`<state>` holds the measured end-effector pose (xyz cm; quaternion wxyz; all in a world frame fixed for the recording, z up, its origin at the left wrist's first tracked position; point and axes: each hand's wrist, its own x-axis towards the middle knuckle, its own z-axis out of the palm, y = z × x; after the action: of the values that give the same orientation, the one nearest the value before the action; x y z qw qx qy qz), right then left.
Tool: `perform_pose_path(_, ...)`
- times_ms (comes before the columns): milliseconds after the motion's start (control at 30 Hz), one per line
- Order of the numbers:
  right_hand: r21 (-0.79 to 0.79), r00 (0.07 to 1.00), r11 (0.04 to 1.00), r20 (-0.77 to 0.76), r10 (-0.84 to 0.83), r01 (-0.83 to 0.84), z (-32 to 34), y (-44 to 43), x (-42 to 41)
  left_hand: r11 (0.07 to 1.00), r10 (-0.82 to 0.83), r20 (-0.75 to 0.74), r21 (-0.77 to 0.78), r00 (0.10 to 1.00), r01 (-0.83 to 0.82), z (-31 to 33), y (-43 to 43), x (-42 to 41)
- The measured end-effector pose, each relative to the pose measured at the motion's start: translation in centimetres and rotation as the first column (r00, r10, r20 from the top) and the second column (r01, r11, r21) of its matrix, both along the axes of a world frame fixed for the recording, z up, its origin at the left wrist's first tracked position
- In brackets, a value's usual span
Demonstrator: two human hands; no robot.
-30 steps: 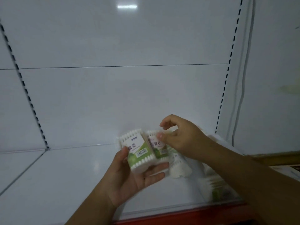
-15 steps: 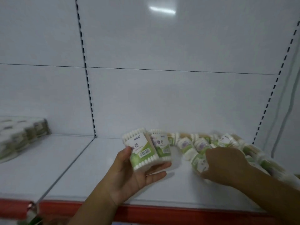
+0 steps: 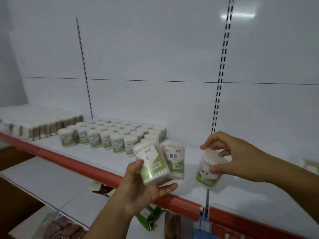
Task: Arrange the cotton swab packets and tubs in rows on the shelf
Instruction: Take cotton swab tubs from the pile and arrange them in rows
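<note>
- Over the front of the white shelf [image 3: 96, 155], gripping two cotton swab packets in the left hand [image 3: 138, 192], with the thumb pressing on the label of the front packet [image 3: 151, 165] and the fingers curling underneath.
- Holding the second packet [image 3: 175, 161] just behind the first in the same grip, touching it and leaning to the right.
- To the right and apart from that pair, pinching a third packet [image 3: 208, 171] in the right hand [image 3: 241, 157], with the thumb on its label and the fingers curling over its top of white swab tips.
- Keeping all three packets in the air above the shelf, near its red front edge [image 3: 82, 165].
- Facing rows of round tubs [image 3: 110, 135] on the shelf to the left, standing upright with white lids and green labels and packed side by side.
- Facing a block of packets [image 3: 43, 128] farther left on the same shelf, blurred.
- Catching more green-and-white packets [image 3: 310, 167] at the far right edge of the shelf, too blurred for detail.
- Looking down past the red edge onto a lower shelf [image 3: 38, 176], with a green pack [image 3: 150, 217] and brownish goods [image 3: 63, 228] below it.
</note>
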<state>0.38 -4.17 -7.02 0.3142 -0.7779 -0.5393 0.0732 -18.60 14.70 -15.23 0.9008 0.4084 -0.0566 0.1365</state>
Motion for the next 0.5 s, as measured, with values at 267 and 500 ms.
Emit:
perform_pose_path(267, 0.089, 0.981, 0.982, -0.090, 0.172, -0.164, -1.0, 13.6, -4.7, 0.986, 0.140, 0.032, -0.094, 0.990, -0.136, -3.3, 9.1, -6.5)
perform_pose_path(500, 0.137, 0.952, 0.947, -0.050, 0.301, -0.292, -1.6, 26.4, -6.7, 0.904, 0.425, 0.019, 0.049, 0.905, -0.426, -2.5, 19.3, -11.8)
